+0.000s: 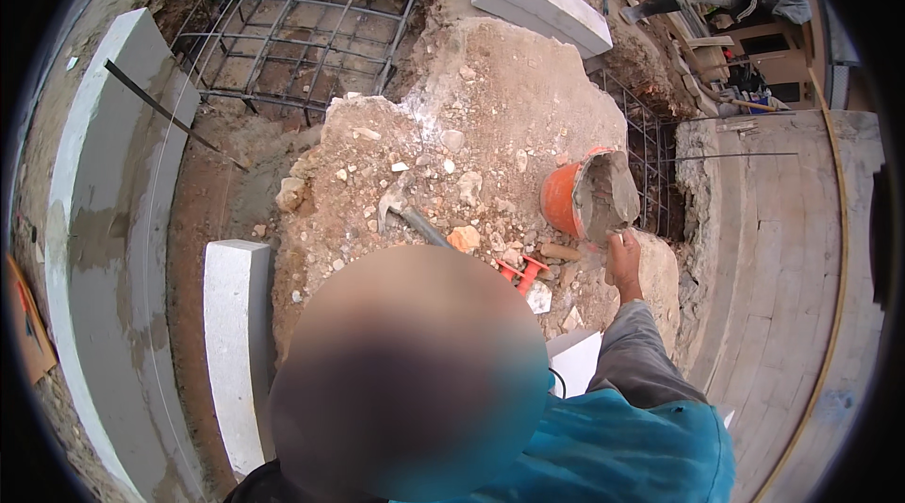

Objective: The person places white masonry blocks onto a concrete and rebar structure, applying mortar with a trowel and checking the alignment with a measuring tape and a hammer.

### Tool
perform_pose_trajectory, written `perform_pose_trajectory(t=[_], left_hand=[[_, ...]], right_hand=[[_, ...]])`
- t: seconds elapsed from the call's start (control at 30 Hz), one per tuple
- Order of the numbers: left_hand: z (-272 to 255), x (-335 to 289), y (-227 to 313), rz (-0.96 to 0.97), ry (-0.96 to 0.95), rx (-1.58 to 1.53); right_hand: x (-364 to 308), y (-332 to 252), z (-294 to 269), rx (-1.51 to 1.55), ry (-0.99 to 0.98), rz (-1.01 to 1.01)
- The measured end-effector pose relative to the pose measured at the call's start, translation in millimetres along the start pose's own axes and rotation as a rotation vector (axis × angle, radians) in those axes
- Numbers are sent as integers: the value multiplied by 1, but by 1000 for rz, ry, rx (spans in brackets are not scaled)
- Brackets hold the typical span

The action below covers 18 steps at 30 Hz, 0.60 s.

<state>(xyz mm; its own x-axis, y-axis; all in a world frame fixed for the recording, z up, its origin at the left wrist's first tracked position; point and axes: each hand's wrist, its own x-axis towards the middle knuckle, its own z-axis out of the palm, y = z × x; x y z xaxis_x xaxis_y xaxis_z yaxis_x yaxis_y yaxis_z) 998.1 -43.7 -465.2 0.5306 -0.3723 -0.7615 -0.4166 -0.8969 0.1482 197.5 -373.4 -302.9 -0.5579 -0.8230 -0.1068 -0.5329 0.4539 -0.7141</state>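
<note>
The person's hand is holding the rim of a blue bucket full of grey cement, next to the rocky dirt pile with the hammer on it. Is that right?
Not quite. The bucket is orange, not blue; the head view shows it. The rest holds: the right hand grips its rim, grey cement fills it, and it sits beside the rocky dirt pile where the hammer lies.

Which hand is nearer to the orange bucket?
Right. The right hand touches the lower rim of the tilted orange bucket, which holds grey mortar. The left hand is not in view, so its place cannot be told.
</note>
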Motion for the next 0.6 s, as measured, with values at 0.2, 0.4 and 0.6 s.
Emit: perform_pose_trajectory(t=[0.2, 0.4, 0.6], left_hand=[[-28, -51, -49, -71, -98, -64], [-117, -138, -11, -6, -368, -279], [-220, -144, -16, 193, 749, -666]], right_hand=[[23, -81, 62, -44, -139, -281], [-16, -228, 183, 157, -700, -567], [-103, -379, 324, 79, -1230, -911]])
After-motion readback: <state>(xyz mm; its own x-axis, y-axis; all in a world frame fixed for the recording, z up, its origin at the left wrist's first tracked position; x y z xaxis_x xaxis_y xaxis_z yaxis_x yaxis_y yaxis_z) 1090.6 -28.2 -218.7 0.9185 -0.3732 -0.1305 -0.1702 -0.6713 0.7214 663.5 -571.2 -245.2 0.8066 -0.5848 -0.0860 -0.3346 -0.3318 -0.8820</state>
